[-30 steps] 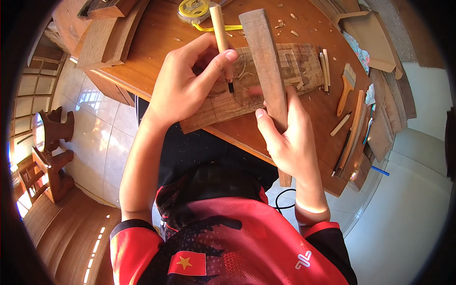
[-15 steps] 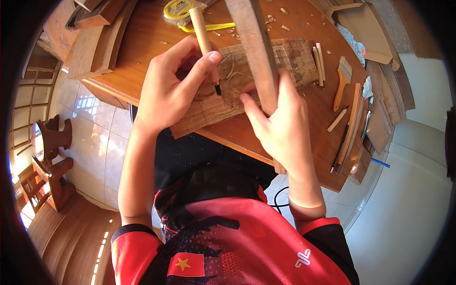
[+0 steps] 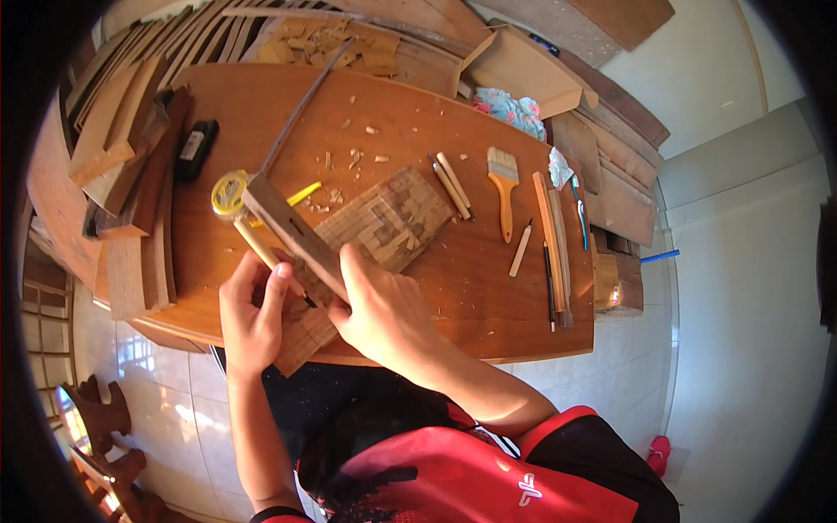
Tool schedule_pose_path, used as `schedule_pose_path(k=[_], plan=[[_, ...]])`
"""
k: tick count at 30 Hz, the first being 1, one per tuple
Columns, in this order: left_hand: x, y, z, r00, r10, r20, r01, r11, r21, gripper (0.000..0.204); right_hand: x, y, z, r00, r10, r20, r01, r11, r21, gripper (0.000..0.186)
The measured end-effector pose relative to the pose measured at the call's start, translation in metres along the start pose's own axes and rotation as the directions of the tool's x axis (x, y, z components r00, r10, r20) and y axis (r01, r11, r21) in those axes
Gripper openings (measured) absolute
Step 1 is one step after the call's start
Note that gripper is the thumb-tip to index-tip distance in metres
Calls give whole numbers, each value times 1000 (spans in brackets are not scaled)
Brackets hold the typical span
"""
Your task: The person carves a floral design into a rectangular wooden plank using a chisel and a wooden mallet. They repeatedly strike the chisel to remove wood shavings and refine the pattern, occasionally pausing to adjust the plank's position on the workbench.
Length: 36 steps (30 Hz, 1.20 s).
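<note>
A black box (image 3: 206, 133) bore a label (image 3: 189, 146); a board (image 3: 388, 228) overhung the counter (image 3: 475, 305). Left fingers (image 3: 275, 283) gripped a chisel (image 3: 253, 240), right fingers (image 3: 357, 277) a bar (image 3: 301, 234).

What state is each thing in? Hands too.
Left hand: closed around chisel
Chisel: tilted, tip down
Right hand: closed around wooden bar
Wooden bar: raised, tilted
Board: lying flat, partly carved
Tape measure: blade partly out
Paintbrush: lying flat, unheld
Cloth: crumpled
Cardboard box: open
</note>
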<state>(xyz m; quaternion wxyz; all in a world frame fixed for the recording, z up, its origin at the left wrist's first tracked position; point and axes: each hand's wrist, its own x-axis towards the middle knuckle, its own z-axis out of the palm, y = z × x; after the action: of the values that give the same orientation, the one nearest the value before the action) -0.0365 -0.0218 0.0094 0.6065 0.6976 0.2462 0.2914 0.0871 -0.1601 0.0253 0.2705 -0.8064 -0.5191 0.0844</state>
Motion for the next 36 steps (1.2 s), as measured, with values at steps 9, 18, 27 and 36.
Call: schedule_pose_path(k=[9,18,27,36], plan=[[1,-1,-6,998,-66,8,66,997,-29,17,5,3,-38,978,207,8,-207,972,115,38],[-2,3,-2,997,-70,-22,70,997,-17,33,-36,89,-104,847,427,-316,-308,880,361,16],[-2,-1,10,997,70,34,-70,998,-5,38,-56,100,-86,884,435,-169,-306,814,494,20],[17,12,23,958,116,261,-113,993,-24,43,-60,104,-87,903,419,-92,-297,764,573,21]])
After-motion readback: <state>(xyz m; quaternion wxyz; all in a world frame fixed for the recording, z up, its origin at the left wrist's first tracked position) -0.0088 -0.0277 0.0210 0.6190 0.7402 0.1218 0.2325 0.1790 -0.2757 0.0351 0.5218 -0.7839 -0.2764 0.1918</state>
